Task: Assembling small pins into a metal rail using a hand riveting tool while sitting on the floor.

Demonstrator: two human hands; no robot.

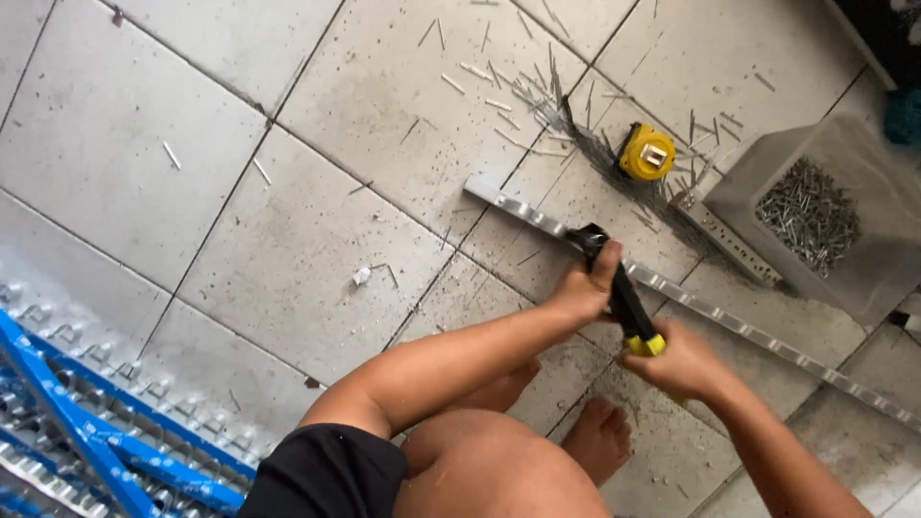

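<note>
A long perforated metal strip (518, 209) lies diagonally across the tiled floor. A black hand tool with a yellow end (625, 299), like a riveter, is pressed onto the strip near its middle. My left hand (581, 288) grips the tool's upper handle close to its head. My right hand (677, 363) holds the lower, yellow-tipped end. Both hands are closed around the tool. My bare knee and foot (599, 436) are just below the hands.
A yellow tape measure (647, 153) lies beyond the strip among scattered metal pins. A grey tub (844, 273) full of rivets stands at the right. Blue bars on riveted metal strips (86, 422) lie at the lower left.
</note>
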